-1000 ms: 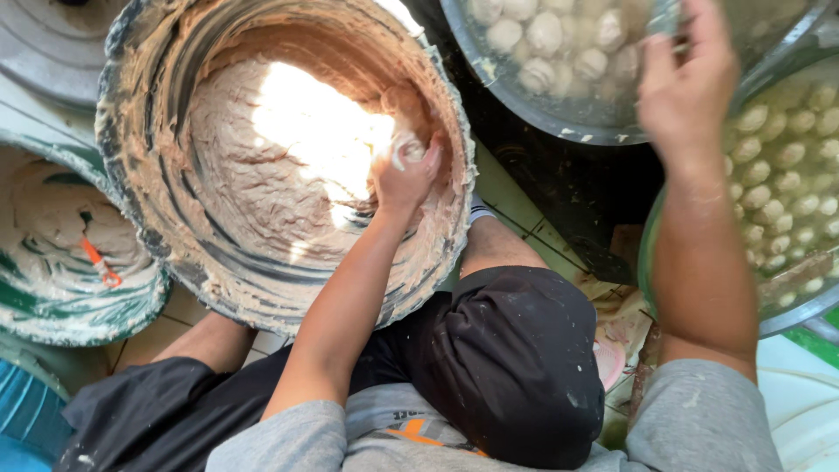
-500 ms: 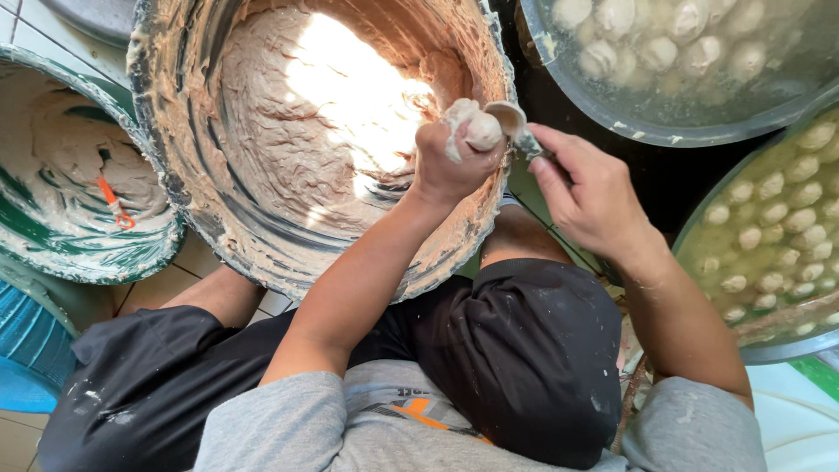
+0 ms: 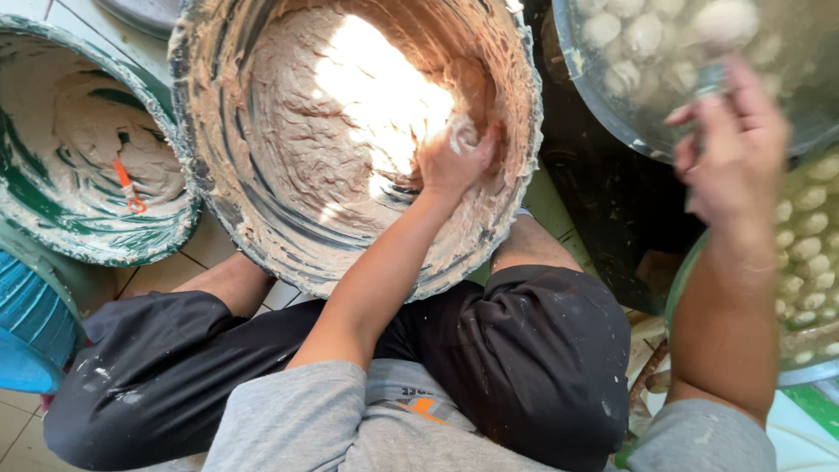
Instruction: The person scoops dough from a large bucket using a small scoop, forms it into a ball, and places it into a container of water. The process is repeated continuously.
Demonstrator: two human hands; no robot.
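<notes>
My left hand [image 3: 450,162] is sunk into the pale, sticky paste [image 3: 306,157] inside a large smeared bucket [image 3: 527,183] between my knees, and its fingers close on a lump of it. Raised and blurred with motion, my right hand [image 3: 734,149] hangs over the edge of a metal pot [image 3: 603,114] of pale round balls [image 3: 642,35] in water. Its fingers curl around what looks like a small metal spoon [image 3: 706,86]. A second basin [image 3: 677,297] of the same balls sits just below that hand.
A green bucket [image 3: 96,240] smeared with paste holds an orange scraper [image 3: 127,188] at the left. A blue container [image 3: 31,332] stands at the lower left. My legs in black shorts [image 3: 533,367] straddle the big bucket, and tiled floor [image 3: 205,253] shows between the buckets.
Half a second ago both hands met at the bucket rim, the spoon scooping a ball from my left fist. My right hand has swung to the pot, and my left went back into the paste.
</notes>
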